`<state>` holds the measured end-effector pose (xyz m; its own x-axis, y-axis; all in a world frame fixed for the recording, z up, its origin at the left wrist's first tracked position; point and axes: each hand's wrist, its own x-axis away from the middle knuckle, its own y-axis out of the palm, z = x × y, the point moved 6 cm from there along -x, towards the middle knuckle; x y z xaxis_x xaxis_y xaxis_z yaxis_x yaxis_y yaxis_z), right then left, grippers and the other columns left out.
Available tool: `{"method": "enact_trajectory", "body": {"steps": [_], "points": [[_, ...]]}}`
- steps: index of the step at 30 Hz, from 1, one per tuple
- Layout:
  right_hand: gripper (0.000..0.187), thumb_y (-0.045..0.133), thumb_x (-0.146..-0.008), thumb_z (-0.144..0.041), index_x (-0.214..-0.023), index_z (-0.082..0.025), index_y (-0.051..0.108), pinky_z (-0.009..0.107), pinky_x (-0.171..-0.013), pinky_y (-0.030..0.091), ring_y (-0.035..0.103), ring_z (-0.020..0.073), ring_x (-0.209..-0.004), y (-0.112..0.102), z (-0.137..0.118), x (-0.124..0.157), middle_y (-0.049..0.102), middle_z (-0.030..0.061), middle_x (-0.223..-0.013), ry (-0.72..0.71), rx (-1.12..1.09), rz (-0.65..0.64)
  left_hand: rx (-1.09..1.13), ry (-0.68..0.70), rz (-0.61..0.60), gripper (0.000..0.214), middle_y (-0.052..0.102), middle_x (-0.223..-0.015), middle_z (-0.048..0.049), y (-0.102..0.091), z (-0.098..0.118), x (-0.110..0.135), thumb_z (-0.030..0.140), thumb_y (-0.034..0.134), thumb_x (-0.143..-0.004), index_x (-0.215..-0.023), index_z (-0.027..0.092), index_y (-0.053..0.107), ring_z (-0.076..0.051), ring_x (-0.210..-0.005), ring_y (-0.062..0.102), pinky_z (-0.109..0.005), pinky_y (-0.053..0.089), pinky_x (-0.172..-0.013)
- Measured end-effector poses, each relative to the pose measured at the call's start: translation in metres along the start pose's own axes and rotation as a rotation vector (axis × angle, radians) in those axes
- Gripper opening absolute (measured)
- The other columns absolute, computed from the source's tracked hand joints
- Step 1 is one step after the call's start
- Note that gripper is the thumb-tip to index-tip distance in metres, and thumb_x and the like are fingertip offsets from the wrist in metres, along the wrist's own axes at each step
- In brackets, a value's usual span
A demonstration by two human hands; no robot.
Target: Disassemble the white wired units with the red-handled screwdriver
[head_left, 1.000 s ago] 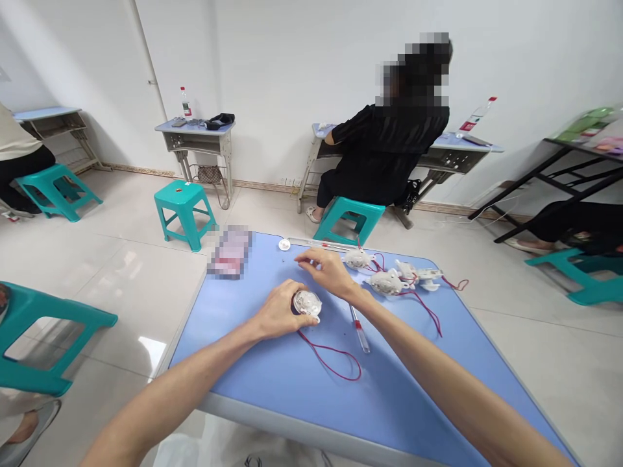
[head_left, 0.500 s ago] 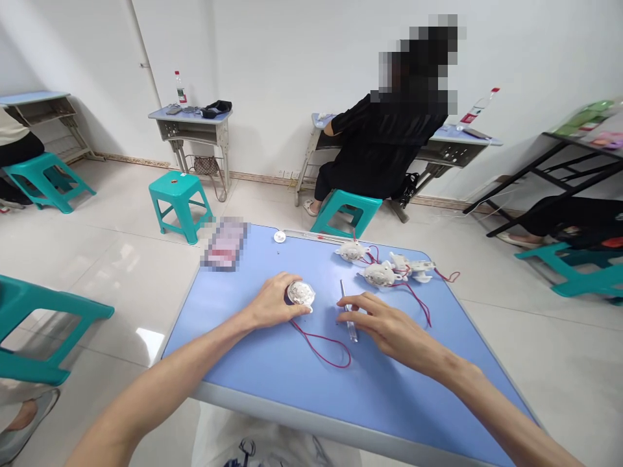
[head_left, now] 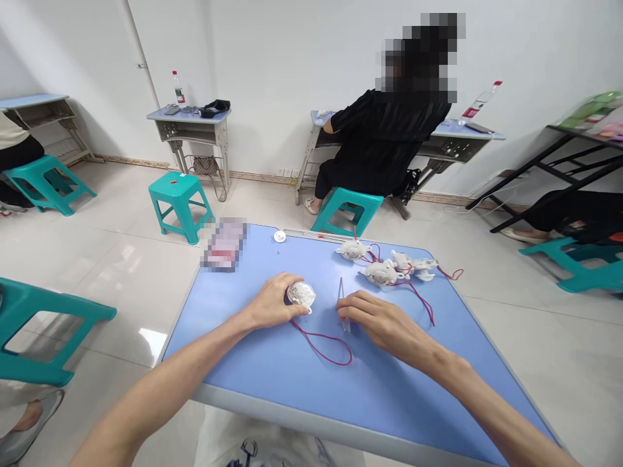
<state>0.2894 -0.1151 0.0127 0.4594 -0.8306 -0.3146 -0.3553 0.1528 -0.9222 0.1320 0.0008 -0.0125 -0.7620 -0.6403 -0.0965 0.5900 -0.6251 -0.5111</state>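
My left hand (head_left: pixel 272 307) is closed round a small white round part (head_left: pixel 301 294) that rests on the blue table (head_left: pixel 272 383). A red wire (head_left: pixel 325 342) loops from that part toward me. My right hand (head_left: pixel 377 321) lies over a thin clear tool with a red band (head_left: pixel 341 299), its fingers pinching the tool against the table. Beyond the hands lie three similar white parts with red wires (head_left: pixel 384 272).
A thin rod (head_left: pixel 311 235) and a small white disc (head_left: pixel 279 237) lie at the far edge, a blurred packet (head_left: pixel 224 244) at the far left. A person in black (head_left: pixel 384 143) sits at a desk beyond. Teal stools (head_left: pixel 181 204) stand around.
My right hand came back from the far parts to the thin tool and has closed its fingers on it. My left hand has stayed on the round part.
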Motion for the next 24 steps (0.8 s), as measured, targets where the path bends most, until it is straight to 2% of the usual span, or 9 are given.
{"method": "enact_trajectory", "body": {"steps": [4, 7, 12, 17, 20, 24], "points": [[0.029, 0.040, -0.092, -0.002, -0.104, -0.023, 0.058, 0.030, -0.068, 0.051, 0.062, 0.0170, -0.083, -0.022, -0.003, -0.010, 0.068, 0.0040, -0.089, 0.048, -0.076, 0.213, 0.002, -0.009, -0.005, 0.059, 0.062, -0.118, -0.0084, 0.001, 0.000, 0.000, 0.025, 0.083, -0.065, -0.119, 0.016, 0.060, -0.024, -0.105, 0.060, -0.037, 0.046, -0.094], [0.025, 0.045, -0.093, -0.006, -0.106, -0.023, 0.057, 0.031, -0.070, 0.051, 0.063, 0.0169, -0.082, -0.040, -0.004, -0.016, 0.067, 0.0040, -0.090, 0.128, -0.133, 0.397, -0.002, -0.025, -0.016, 0.059, 0.062, -0.119, -0.0090, 0.001, 0.001, 0.000, 0.024, 0.082, -0.067, -0.120, 0.015, 0.060, -0.024, -0.106, 0.059, -0.038, 0.045, -0.096], [0.024, 0.053, -0.092, -0.014, -0.113, -0.025, 0.057, 0.033, -0.072, 0.052, 0.062, 0.0167, -0.080, -0.054, -0.001, -0.024, 0.064, 0.0021, -0.088, 0.277, -0.298, 0.624, 0.003, -0.028, -0.031, 0.070, 0.059, -0.116, -0.0068, -0.002, 0.005, 0.000, 0.026, 0.082, -0.067, -0.131, 0.020, 0.054, -0.023, -0.104, 0.057, -0.037, 0.045, -0.095], [0.025, 0.055, -0.093, -0.020, -0.117, -0.027, 0.055, 0.031, -0.062, 0.049, 0.057, 0.0149, -0.073, -0.055, -0.001, -0.033, 0.060, 0.0017, -0.087, 0.324, -0.588, 0.690, -0.018, -0.014, -0.053, 0.059, 0.052, -0.101, -0.0036, 0.000, 0.006, 0.000, 0.027, 0.080, -0.070, -0.126, 0.024, 0.061, -0.019, -0.093, 0.054, -0.034, 0.047, -0.089], [0.023, 0.056, -0.092, -0.020, -0.114, -0.026, 0.056, 0.029, -0.057, 0.048, 0.055, 0.0121, -0.064, -0.053, -0.005, -0.037, 0.060, 0.0005, -0.086, 0.339, -0.698, 0.716, -0.025, -0.020, -0.057, 0.056, 0.050, -0.102, -0.0037, 0.001, 0.006, 0.000, 0.025, 0.079, -0.070, -0.123, 0.024, 0.063, -0.019, -0.093, 0.053, -0.035, 0.047, -0.090], [0.022, 0.056, -0.092, -0.018, -0.112, -0.026, 0.055, 0.029, -0.057, 0.049, 0.057, 0.0117, -0.062, -0.047, -0.013, -0.041, 0.061, 0.0000, -0.086, 0.331, -0.802, 0.745, -0.008, -0.005, -0.060, 0.055, 0.050, -0.107, -0.0053, 0.000, 0.007, 0.003, 0.023, 0.070, -0.074, -0.127, 0.021, 0.059, -0.020, -0.097, 0.054, -0.036, 0.046, -0.093]]}}
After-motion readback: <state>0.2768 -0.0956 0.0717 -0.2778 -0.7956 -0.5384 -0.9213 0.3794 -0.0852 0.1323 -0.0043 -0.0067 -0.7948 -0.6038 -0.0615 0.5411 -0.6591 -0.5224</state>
